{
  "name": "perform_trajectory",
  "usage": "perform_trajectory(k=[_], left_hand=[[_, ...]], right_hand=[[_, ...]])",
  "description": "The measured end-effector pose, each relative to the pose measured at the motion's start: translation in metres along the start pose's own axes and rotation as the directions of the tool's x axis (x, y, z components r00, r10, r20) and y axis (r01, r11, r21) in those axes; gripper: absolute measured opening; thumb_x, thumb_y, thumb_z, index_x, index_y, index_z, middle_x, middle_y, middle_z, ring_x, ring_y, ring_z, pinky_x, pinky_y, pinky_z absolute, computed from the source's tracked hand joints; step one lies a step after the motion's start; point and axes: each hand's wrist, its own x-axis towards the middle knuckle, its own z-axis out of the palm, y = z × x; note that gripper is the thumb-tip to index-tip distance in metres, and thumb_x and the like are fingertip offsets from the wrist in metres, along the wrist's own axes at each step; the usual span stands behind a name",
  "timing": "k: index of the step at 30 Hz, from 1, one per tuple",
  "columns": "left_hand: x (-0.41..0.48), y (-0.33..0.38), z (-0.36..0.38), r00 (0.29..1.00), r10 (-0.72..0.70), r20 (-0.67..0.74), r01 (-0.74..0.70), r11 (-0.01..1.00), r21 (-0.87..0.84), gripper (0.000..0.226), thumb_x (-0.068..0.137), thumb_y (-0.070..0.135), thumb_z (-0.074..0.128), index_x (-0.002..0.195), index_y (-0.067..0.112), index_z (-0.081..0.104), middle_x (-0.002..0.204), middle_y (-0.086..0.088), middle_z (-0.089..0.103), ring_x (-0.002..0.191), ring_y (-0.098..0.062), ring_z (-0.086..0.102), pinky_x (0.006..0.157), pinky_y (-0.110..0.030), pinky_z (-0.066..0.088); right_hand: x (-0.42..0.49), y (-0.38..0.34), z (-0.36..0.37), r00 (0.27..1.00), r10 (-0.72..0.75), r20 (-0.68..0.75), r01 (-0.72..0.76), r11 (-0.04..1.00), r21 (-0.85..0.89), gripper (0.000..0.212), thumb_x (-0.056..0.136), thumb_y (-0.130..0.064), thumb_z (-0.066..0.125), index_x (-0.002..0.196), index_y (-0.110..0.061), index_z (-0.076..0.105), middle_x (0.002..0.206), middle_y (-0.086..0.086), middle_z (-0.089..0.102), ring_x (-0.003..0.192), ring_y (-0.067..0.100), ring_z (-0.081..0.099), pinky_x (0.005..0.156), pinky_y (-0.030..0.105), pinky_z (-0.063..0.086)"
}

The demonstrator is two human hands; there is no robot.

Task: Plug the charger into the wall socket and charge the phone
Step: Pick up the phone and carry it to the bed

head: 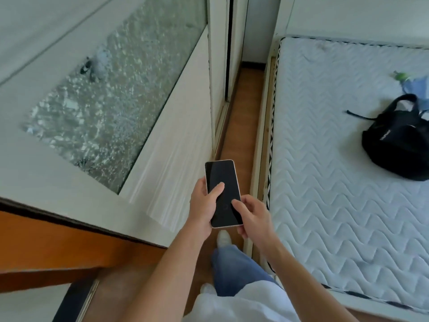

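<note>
- Phone (222, 193): dark screen facing up, pale edge; held in the air above the strip of wooden floor (241, 108) between the bed and the glass-panelled door. No cable is attached.
- Left hand (204, 205): wrapped around the phone's left edge, thumb laid across the screen. This looks like the carrying grip.
- Right hand (253, 217): curled at the phone's lower right corner, forefinger tip touching the screen edge, the other fingers folded. It holds nothing else.
- Charger and wall socket: neither is in view, so the step in hand is judged to be locating them.
- Handling advice: let the left hand alone carry the phone, freeing the right hand for the charger. Seat the plug in the socket first, then line up the connector with the phone's port.
- Mattress (336, 159): bare and quilted, just right of the person; a sound place to rest the phone.
- Black backpack (397, 145): lying on the mattress, well apart from the phone.
</note>
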Motion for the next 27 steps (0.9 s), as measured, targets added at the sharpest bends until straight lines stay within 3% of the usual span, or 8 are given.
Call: perform_trajectory(k=[3,6,12,16,21,27], left_hand=[[0.027,0.015,0.009,1.000,-0.009,0.015,0.009,1.000,0.012,0.025,0.092,0.025,0.069,0.114,0.021,0.058,0.109,-0.011,0.072,0.095,-0.031,0.072,0.081,-0.057,0.060],[0.065,0.032,0.021,1.000,-0.009,0.017,0.009,1.000,0.013,0.023,0.091,0.025,0.069,0.112,0.020,0.060,0.110,-0.013,0.072,0.097,-0.033,0.072,0.083,-0.059,0.059],[0.157,0.084,0.069,1.000,-0.031,0.008,0.030,0.999,0.022,0.027,0.091,0.030,0.069,0.115,0.023,0.059,0.113,-0.013,0.070,0.100,-0.032,0.070,0.084,-0.059,0.059],[0.217,0.128,0.113,0.999,-0.029,0.032,0.029,0.999,0.020,0.028,0.091,0.030,0.069,0.117,0.024,0.059,0.114,-0.011,0.070,0.101,-0.032,0.070,0.084,-0.057,0.059],[0.278,0.172,0.174,0.998,-0.011,0.061,0.010,1.000,0.012,0.027,0.091,0.027,0.069,0.117,0.024,0.060,0.112,-0.011,0.072,0.099,-0.032,0.072,0.083,-0.057,0.060],[0.335,0.203,0.227,0.994,-0.027,0.102,0.021,0.998,0.058,0.024,0.093,0.025,0.067,0.116,0.024,0.059,0.110,-0.009,0.072,0.096,-0.029,0.072,0.081,-0.054,0.061]], right_hand=[[0.030,-0.007,-0.001,1.000,0.001,-0.012,-0.001,1.000,0.025,0.020,0.098,-0.029,0.056,0.088,-0.013,0.063,0.061,0.011,0.063,0.039,0.019,0.051,0.036,0.027,0.041],[0.071,-0.015,-0.006,1.000,-0.012,-0.022,0.012,1.000,0.003,0.023,0.097,-0.032,0.057,0.088,-0.011,0.063,0.065,0.020,0.064,0.041,0.024,0.053,0.038,0.030,0.042],[0.176,-0.048,-0.035,1.000,-0.026,-0.007,0.026,0.999,0.029,0.022,0.097,-0.033,0.056,0.089,-0.013,0.064,0.062,0.021,0.063,0.044,0.028,0.052,0.042,0.031,0.043],[0.250,-0.079,-0.071,0.999,-0.042,0.011,0.042,0.999,-0.001,0.019,0.098,-0.031,0.056,0.089,-0.016,0.063,0.049,0.001,0.057,0.040,0.022,0.051,0.040,0.027,0.042],[0.331,-0.107,-0.117,0.999,-0.042,0.001,0.042,0.999,-0.004,0.020,0.098,-0.038,0.055,0.094,-0.021,0.064,0.073,0.016,0.070,0.046,0.027,0.057,0.044,0.029,0.047],[0.394,-0.119,-0.153,0.998,-0.019,-0.055,0.020,1.000,0.013,0.021,0.097,-0.040,0.055,0.100,-0.021,0.064,0.068,0.007,0.069,0.046,0.020,0.059,0.043,0.027,0.049]])
